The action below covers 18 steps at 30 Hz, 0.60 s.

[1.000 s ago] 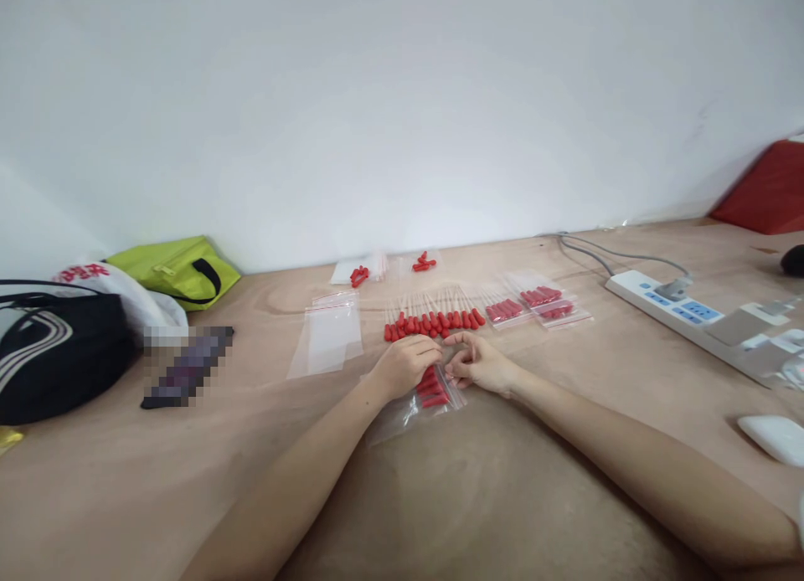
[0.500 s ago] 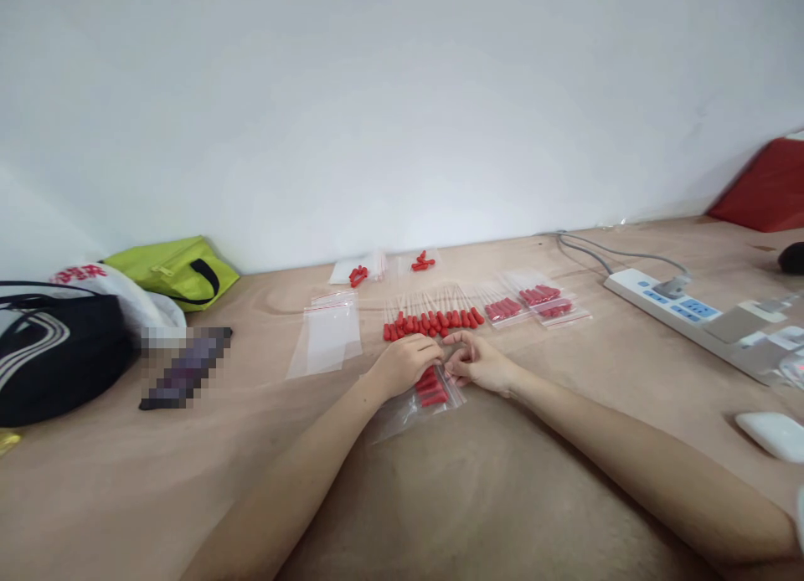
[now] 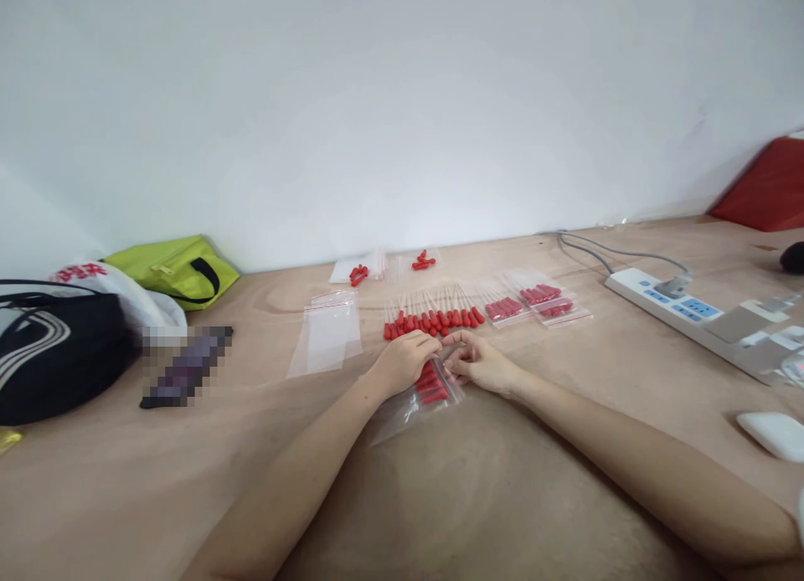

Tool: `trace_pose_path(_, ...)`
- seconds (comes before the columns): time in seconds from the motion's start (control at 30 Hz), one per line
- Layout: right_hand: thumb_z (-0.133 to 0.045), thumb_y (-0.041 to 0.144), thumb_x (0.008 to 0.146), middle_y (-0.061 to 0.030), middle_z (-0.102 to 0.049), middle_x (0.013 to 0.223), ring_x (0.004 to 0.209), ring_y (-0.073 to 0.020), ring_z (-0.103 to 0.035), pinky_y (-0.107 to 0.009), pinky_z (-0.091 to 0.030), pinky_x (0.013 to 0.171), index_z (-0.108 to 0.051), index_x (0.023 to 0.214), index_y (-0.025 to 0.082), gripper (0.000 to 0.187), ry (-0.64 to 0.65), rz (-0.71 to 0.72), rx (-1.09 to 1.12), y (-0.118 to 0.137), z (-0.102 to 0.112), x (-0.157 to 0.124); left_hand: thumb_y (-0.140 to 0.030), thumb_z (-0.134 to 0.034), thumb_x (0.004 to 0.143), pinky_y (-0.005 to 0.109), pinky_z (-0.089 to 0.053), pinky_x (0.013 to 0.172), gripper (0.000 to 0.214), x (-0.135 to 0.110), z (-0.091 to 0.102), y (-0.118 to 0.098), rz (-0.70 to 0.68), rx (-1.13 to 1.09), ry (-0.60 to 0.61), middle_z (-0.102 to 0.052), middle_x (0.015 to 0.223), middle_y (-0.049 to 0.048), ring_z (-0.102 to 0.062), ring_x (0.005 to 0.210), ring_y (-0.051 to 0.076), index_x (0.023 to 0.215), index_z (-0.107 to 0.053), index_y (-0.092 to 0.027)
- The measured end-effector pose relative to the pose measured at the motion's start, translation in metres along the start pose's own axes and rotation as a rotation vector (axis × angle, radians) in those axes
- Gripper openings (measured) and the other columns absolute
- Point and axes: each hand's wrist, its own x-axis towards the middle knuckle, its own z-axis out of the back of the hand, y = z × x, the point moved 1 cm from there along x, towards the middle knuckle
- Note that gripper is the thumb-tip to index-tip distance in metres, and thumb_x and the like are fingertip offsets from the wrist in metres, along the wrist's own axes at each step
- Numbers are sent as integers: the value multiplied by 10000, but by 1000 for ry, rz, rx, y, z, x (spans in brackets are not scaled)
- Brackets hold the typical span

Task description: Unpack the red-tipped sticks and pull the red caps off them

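A clear zip bag (image 3: 405,417) with several red-tipped pieces (image 3: 432,385) inside lies on the table before me. My left hand (image 3: 407,360) is closed over the bag's far left part, its fingertips partly hidden. At the bag's right edge, my right hand (image 3: 481,362) pinches the zip side between bent fingers. Just beyond both hands runs a row of thin pale sticks with red bulb ends (image 3: 433,320). Filled zip bags with red pieces (image 3: 502,307) rest right of that row. Flat, unfilled zip bags (image 3: 327,334) lie to the left.
Small loose red pieces (image 3: 358,275) sit on bags near the wall. On the left are a black bag (image 3: 63,355), a green pouch (image 3: 169,271) and a blurred-out dark object (image 3: 187,370). A power strip (image 3: 684,313) and a white case (image 3: 771,434) are on the right.
Almost nothing differs. Both hands stay at the bag, and its right edge and the fingers have shifted only very slightly.
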Motion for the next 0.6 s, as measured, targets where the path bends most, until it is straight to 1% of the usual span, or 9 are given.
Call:
trace_pose_path(0.13,-648,245,662,84,-547,544,485,-70,-530,-210,-472,503,-434,941,188,356,-13,7,-12,3,-1,-2,-114,-342,844,260,-426,701,211,-1,0,1,8,-14,-11,-593,775,44,-507,758,151,784,-542,-143)
trace_pose_path(0.23,-664,166,614,76,-574,544,464,-67,-527,-198,-460,484,-442,949,170,402,-12,-9,-33,7,-2,-3,-105,-340,841,257,-427,690,216,-1,1,1,22,-6,-11,-593,762,42,-507,748,150,775,-542,-145)
trace_pose_path(0.37,-633,46,561,45,-621,567,476,-76,-552,-192,-457,481,-442,954,149,449,-29,-84,-12,9,-2,-2,-107,-362,842,257,-430,694,201,0,0,1,1,-1,-25,-599,761,44,-506,748,151,772,-547,-136)
trace_pose_path(0.47,-650,37,527,42,-617,536,486,-90,-564,-193,-450,480,-433,935,144,474,-53,-110,18,9,-2,-1,-138,-402,845,260,-433,721,162,0,0,2,-38,-21,-38,-609,794,41,-512,770,147,790,-555,-139)
trace_pose_path(0.6,-713,77,467,58,-601,502,434,-88,-535,-194,-420,450,-396,867,168,519,-65,-86,44,4,-2,1,-178,-404,859,260,-431,770,165,-1,1,1,-82,-63,-58,-608,894,44,-524,845,139,822,-563,-154)
